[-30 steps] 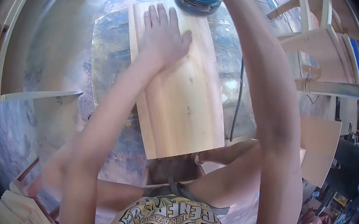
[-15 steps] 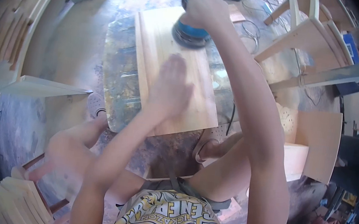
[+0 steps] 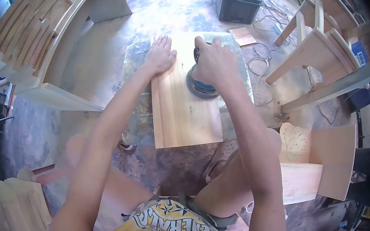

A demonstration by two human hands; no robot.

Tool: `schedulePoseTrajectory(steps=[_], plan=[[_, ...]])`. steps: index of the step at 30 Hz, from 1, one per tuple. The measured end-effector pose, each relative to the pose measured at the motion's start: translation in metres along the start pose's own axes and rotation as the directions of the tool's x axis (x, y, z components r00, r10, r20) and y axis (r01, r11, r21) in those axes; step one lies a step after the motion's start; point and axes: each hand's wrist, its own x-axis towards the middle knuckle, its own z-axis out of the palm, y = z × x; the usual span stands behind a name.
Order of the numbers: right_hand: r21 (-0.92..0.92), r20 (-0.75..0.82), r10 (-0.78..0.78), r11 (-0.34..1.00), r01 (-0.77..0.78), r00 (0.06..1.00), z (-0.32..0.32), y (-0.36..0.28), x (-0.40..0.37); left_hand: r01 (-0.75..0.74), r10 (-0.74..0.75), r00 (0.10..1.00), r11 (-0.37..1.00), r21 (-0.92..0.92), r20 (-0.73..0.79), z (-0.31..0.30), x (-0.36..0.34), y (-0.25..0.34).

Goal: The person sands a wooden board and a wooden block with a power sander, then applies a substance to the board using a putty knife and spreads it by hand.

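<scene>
A pale wooden board (image 3: 184, 120) lies on a low, stained work surface (image 3: 135, 123) between my knees. My right hand (image 3: 216, 64) is wrapped round the top of a blue and black sander (image 3: 201, 89), whose round pad rests on the board's right part. On the board's upper left edge lies my left hand (image 3: 160, 57), palm down, its fingers stretched out and pointing away from me. The sander's top is partly hidden under my right hand.
A black bin (image 3: 234, 6) stands beyond the work surface. Cables (image 3: 260, 60) lie on the floor at right, near a wooden chair (image 3: 310, 52). An open wooden box (image 3: 300, 176) holds sanding discs. Stacked wood pieces (image 3: 28, 36) are at left.
My left hand has moved from the board's middle to its upper left edge. The sander, in my right hand, has come nearer to me. The view has tilted, showing more of the bin.
</scene>
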Motion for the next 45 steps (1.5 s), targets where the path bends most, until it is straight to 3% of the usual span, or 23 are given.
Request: schedulePoseTrajectory(steps=[7, 9, 14, 19, 21, 22, 24, 26, 28, 29, 31, 33, 35, 36, 39, 40, 45], plan=[[0.033, 0.005, -0.041, 0.999, 0.041, 0.999, -0.005, 0.007, 0.004, -0.119, 0.116, 0.989, 0.993, 0.026, 0.094, -0.022, -0.039, 0.001], [0.045, 0.003, -0.041, 0.998, 0.041, 0.999, -0.002, 0.009, 0.010, -0.137, 0.119, 0.975, 0.987, 0.083, 0.190, -0.037, -0.038, 0.003], [0.028, -0.037, -0.042, 0.999, 0.043, 0.998, 0.004, 0.008, 0.018, -0.141, 0.124, 0.980, 0.985, 0.104, 0.157, -0.020, -0.005, -0.022], [-0.036, 0.061, 0.039, 0.999, -0.037, 0.997, 0.003, -0.002, 0.028, -0.169, 0.149, 0.975, 0.979, 0.112, 0.167, -0.027, 0.000, -0.035], [-0.049, 0.063, 0.020, 0.999, -0.017, 0.998, 0.002, -0.009, 0.036, -0.376, 0.347, 0.899, 0.924, 0.065, 0.267, -0.043, -0.002, -0.049], [-0.057, 0.064, 0.013, 0.998, -0.009, 0.998, 0.002, -0.012, 0.040, -0.370, 0.342, 0.902, 0.927, 0.062, 0.262, -0.044, -0.003, -0.053], [-0.054, 0.026, -0.027, 0.998, 0.028, 0.999, 0.007, -0.018, 0.050, -0.425, 0.418, 0.880, 0.905, -0.019, 0.223, -0.044, -0.005, -0.062], [-0.062, 0.007, -0.076, 0.995, 0.076, 0.997, 0.016, -0.023, 0.063, -0.406, 0.401, 0.892, 0.914, -0.020, 0.209, -0.040, -0.003, -0.068], [-0.086, -0.108, -0.155, 0.986, 0.146, 0.982, 0.029, -0.025, 0.083, -0.375, 0.379, 0.911, 0.925, -0.052, 0.166, -0.030, -0.003, -0.073], [-0.101, -0.080, -0.159, 0.983, 0.151, 0.984, 0.033, -0.028, 0.090, -0.361, 0.370, 0.915, 0.929, -0.081, 0.163, -0.029, -0.001, -0.074], [-0.133, -0.104, -0.159, 0.981, 0.145, 0.982, 0.034, -0.033, 0.108, -0.376, 0.360, 0.918, 0.924, 0.076, 0.164, -0.030, 0.012, -0.080], [-0.154, -0.099, -0.198, 0.971, 0.181, 0.975, 0.032, -0.042, 0.117, -0.391, 0.384, 0.916, 0.919, 0.046, 0.115, -0.019, 0.023, -0.094], [-0.164, -0.052, -0.220, 0.964, 0.209, 0.974, 0.026, -0.054, 0.125, -0.479, 0.480, 0.876, 0.857, -0.192, -0.041, -0.004, 0.028, -0.102], [-0.181, 0.007, -0.180, 0.967, 0.178, 0.984, 0.023, -0.062, 0.130, -0.538, 0.512, 0.840, 0.828, -0.157, -0.179, 0.001, 0.029, -0.104], [-0.227, 0.002, -0.078, 0.971, 0.076, 0.997, 0.021, -0.067, 0.143, -0.484, 0.412, 0.867, 0.832, -0.272, -0.281, 0.013, 0.037, -0.113], [-0.184, -0.035, -0.115, 0.977, 0.107, 0.993, 0.023, -0.062, 0.145, -0.467, 0.364, 0.863, 0.839, -0.278, -0.350, 0.008, 0.034, -0.108], [-0.234, 0.033, -0.146, 0.961, 0.150, 0.989, 0.025, -0.053, 0.159, -0.467, 0.343, 0.863, 0.823, -0.324, -0.371, 0.006, 0.032, -0.104]])
